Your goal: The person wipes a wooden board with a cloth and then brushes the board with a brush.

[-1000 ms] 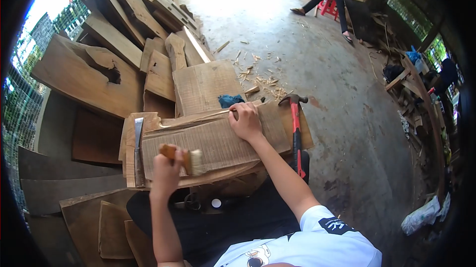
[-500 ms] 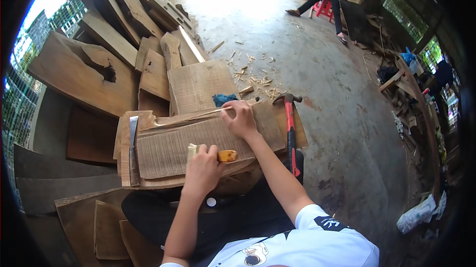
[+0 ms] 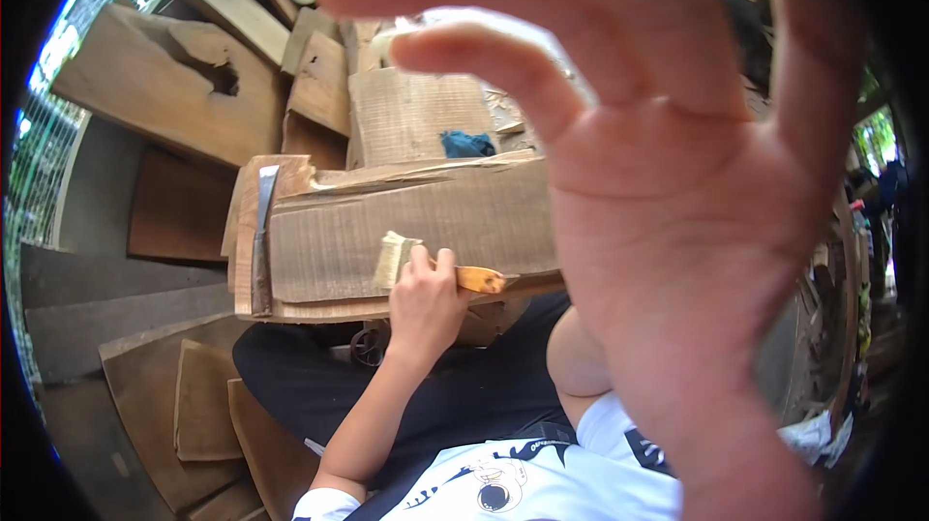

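My left hand (image 3: 426, 303) is closed round a paintbrush (image 3: 481, 279) with an orange wooden handle and pale bristles. The brush rests low over a rough-sawn wooden board (image 3: 464, 211), its bristles at or near the surface; I cannot tell whether they touch. Close to the camera, my right hand (image 3: 668, 163) is raised with its palm showing and fingers spread and slightly curled, holding nothing. It covers the board's right end. At the board's left end lies a chisel (image 3: 261, 240) with a metal blade and dark wooden handle.
A crumpled blue cloth (image 3: 467, 144) lies behind the board. Planks and slabs, one a large slab with a hole (image 3: 164, 105), lean at the left. More boards (image 3: 208, 400) stand at the lower left. A white plastic bag (image 3: 808, 434) is on the right.
My right hand has lifted off the board's far edge up close to the camera. The brush stays in my left hand. The view has shifted, and the claw hammer is now hidden.
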A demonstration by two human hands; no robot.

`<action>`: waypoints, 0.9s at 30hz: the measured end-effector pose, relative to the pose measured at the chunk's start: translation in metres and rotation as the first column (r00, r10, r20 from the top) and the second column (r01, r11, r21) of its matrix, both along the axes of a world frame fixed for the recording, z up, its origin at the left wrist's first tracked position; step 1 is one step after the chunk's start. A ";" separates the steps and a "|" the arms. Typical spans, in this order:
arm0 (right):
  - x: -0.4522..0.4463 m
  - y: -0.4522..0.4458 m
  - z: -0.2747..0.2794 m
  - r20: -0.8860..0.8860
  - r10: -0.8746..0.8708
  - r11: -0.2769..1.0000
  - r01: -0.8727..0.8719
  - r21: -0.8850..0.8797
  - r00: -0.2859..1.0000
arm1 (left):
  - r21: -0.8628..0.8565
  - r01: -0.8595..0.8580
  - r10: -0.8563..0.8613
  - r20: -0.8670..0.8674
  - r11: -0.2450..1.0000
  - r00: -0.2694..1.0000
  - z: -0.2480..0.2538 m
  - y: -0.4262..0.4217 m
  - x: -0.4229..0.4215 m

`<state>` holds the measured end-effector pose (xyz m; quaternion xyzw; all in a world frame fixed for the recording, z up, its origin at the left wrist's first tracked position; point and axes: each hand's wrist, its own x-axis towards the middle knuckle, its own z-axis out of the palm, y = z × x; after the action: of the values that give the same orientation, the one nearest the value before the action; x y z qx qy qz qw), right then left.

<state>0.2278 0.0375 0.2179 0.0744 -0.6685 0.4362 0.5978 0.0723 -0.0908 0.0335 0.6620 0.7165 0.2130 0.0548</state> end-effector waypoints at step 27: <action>-0.016 -0.046 -0.015 -0.080 -0.043 0.999 0.045 0.025 0.996 | 0.211 -0.081 0.037 0.205 0.974 0.978 0.032 -0.035 -0.039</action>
<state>0.2114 -0.0083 0.2029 0.0847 -0.6515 0.4107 0.6322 0.0338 -0.1258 0.0658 0.6178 0.6990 0.3571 0.0473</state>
